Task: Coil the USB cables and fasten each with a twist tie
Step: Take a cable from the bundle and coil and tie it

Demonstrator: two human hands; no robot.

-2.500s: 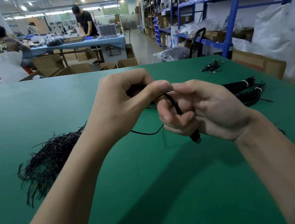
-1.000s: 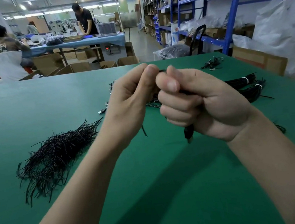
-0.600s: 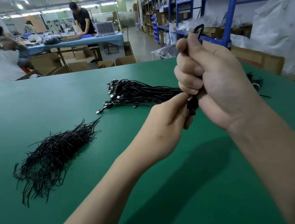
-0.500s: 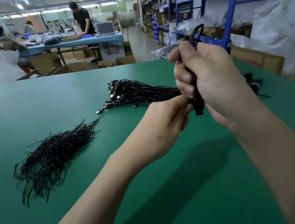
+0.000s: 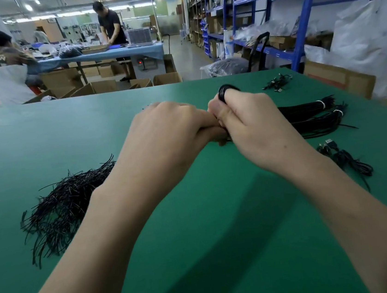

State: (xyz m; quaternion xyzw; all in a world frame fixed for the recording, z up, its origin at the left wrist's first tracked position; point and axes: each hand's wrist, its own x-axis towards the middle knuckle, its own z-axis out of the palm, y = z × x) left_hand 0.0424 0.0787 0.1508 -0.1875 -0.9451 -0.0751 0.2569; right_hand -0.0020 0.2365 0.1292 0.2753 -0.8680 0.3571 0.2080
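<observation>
Over the middle of the green table (image 5: 198, 242) my right hand (image 5: 250, 125) grips a coiled black USB cable (image 5: 223, 91), whose loop sticks out above my fingers. My left hand (image 5: 169, 130) presses against it from the left with curled fingers that pinch at the coil's lower part; what they pinch is hidden between the hands. A loose heap of black twist ties (image 5: 61, 204) lies at the left. Tied bundles of black cables (image 5: 309, 115) lie behind my right hand.
A loose USB cable (image 5: 343, 158) lies at the right near the table edge, and a few small cables (image 5: 278, 83) sit at the far right corner. Blue shelving (image 5: 299, 26) and cardboard boxes stand beyond the table; people work at a far table.
My right hand has come down from its raised position to just above the table. My left hand has closed in against it, and both now hide the pile of loose cables behind them.
</observation>
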